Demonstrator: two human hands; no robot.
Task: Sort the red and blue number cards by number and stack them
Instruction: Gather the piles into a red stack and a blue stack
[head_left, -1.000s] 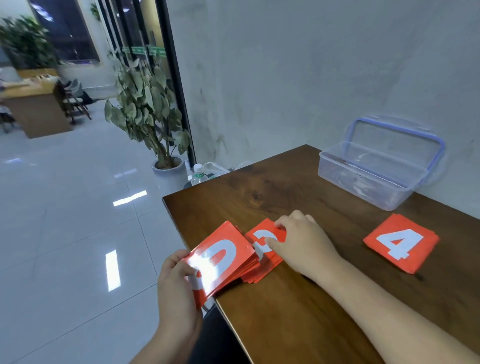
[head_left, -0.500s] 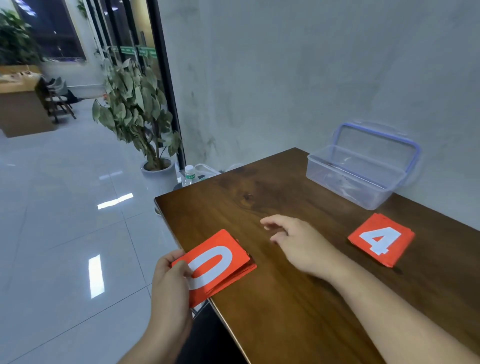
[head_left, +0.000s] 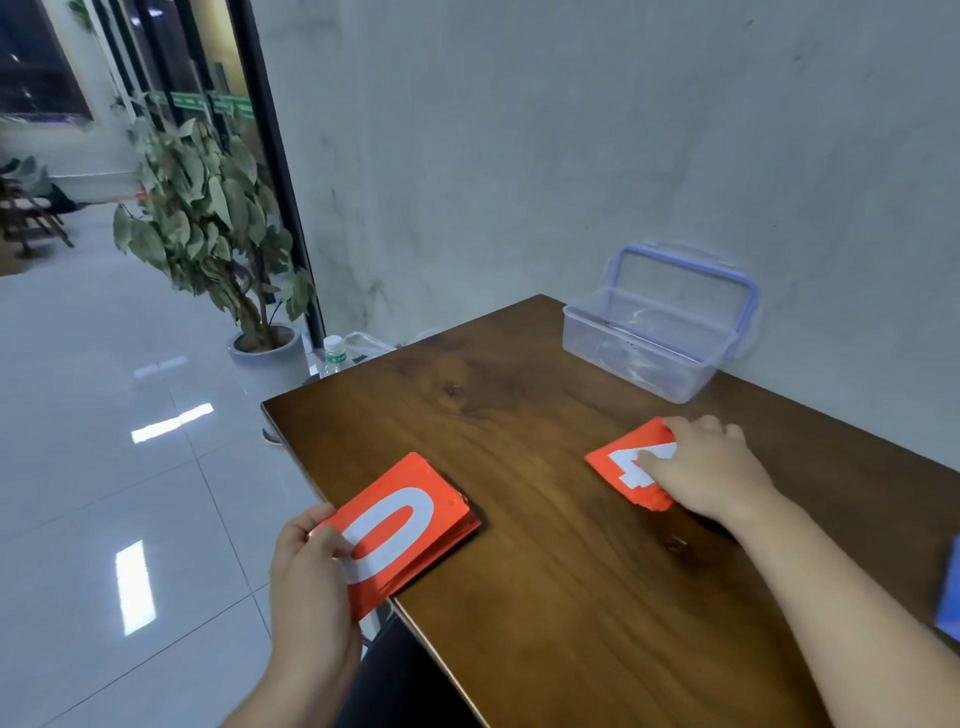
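The left hand (head_left: 311, 566) clenches the near corner of a thick stack of red square number cards (head_left: 410, 519) topped by a white 0, thumb pressed on the face and fingers tucked beneath, so that the stack rests partly on the left edge of the dark brown wooden table (head_left: 545, 623) and partly juts out over the floor. The right hand (head_left: 711, 473), at about 3 o'clock from that stack and well apart from it, grasps a small pile of red cards showing a white 4 (head_left: 615, 462): the thumb lies on the numeral and the fingers curl over the far corner, while the pile sits flat on the wood. I judge the step in hand to be dealing the red cards out by number, with the right hand either adding to the 4 pile or squaring it; which one cannot be told. The next move probably calls for the right hand to let go, cross toward 9 o'clock and peel off the 0 card, which needs its own spot on bare wood, since no 0 pile shows. At 12 o'clock from the 4 pile a clear plastic box with a blue-rimmed lid (head_left: 644, 348) stands open against the wall, and at 4 o'clock from the right hand a sliver of a blue card (head_left: 951, 587) shows at the frame edge, seemingly not yet sorted
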